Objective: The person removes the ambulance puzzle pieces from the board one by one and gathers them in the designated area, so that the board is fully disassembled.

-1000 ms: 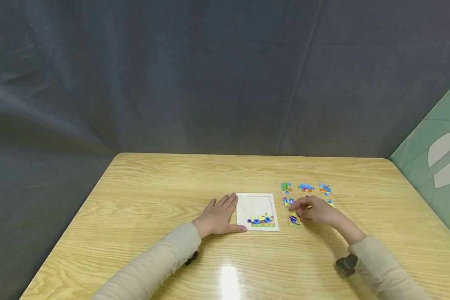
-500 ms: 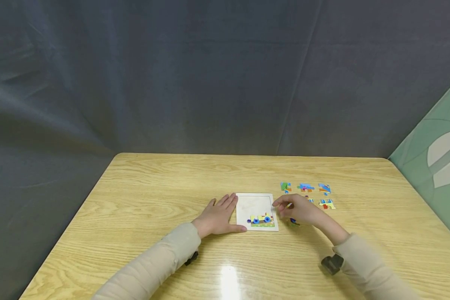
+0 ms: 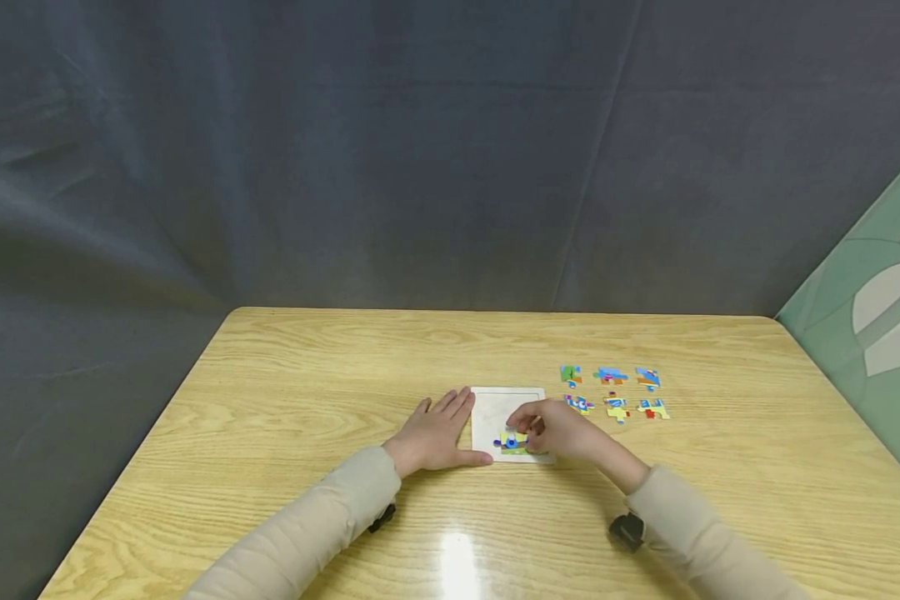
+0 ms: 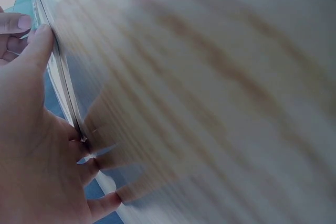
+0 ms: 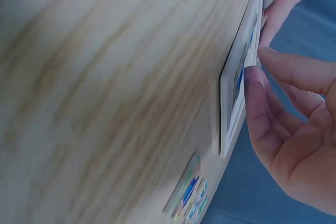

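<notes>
A white square puzzle board [image 3: 487,404] lies on the table, with joined pieces of a colourful picture [image 3: 512,443] along its bottom edge. My left hand [image 3: 437,433] rests spread at the board's left side, its thumb along the lower left corner. Over the lower right of the board, my right hand [image 3: 558,429] pinches a small puzzle piece [image 3: 512,428] between thumb and fingers; only a pale edge of it shows. In the right wrist view, the fingertips of the right hand [image 5: 294,135] are close to the board's surface [image 5: 227,108].
Right of the board, loose puzzle pieces [image 3: 612,376] lie in two rows on the wooden table [image 3: 330,375]. Another loose piece [image 5: 184,187] lies near the board in the right wrist view. A dark curtain [image 3: 420,167] hangs behind the table.
My right hand has moved left from among the loose pieces to over the board, bringing a puzzle piece with it. My left hand and the board have stayed in place.
</notes>
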Demonstrator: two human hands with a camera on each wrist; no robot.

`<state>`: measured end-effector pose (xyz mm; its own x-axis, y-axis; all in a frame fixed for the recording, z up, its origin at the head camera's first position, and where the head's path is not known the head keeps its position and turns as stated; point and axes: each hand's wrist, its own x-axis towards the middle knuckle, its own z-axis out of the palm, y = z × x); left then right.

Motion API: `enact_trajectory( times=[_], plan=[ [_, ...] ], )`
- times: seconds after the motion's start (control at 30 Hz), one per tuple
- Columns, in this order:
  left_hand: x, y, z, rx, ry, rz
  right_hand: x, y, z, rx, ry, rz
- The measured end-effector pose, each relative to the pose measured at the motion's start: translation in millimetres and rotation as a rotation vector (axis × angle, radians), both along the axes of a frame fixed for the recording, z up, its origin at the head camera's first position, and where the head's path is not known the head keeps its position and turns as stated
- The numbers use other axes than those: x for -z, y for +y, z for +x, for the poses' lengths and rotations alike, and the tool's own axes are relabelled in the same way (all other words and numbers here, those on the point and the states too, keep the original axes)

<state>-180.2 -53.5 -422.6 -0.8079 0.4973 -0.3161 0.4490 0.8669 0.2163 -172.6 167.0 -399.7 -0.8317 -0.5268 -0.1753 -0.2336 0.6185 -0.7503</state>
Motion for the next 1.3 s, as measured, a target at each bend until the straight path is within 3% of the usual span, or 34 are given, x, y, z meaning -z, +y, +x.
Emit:
enact_trajectory(
  times=[0.23, 0.4, 1.1, 1.3],
  plan=[
    [0.3, -0.7, 0.8, 0.003, 0.006, -0.009, 3.4, -5.9, -0.3, -0.041, 0.071, 0.079],
    [-0.6, -1.0, 1.5, 0.004, -0.001, -0.004, 4.9, -6.5, -0.3, -0.03, 0.061, 0.091],
    [0.7, -0.4, -0.1, 0.001, 0.002, 0.002, 7.9, -3.8, -4.7, -0.05, 0.002, -0.034],
    [0.3, -0.3, 0.2, 0.0, -0.002, 0.009, 6.4, -2.1, -5.4, -0.054, 0.024, -0.045]
  ],
)
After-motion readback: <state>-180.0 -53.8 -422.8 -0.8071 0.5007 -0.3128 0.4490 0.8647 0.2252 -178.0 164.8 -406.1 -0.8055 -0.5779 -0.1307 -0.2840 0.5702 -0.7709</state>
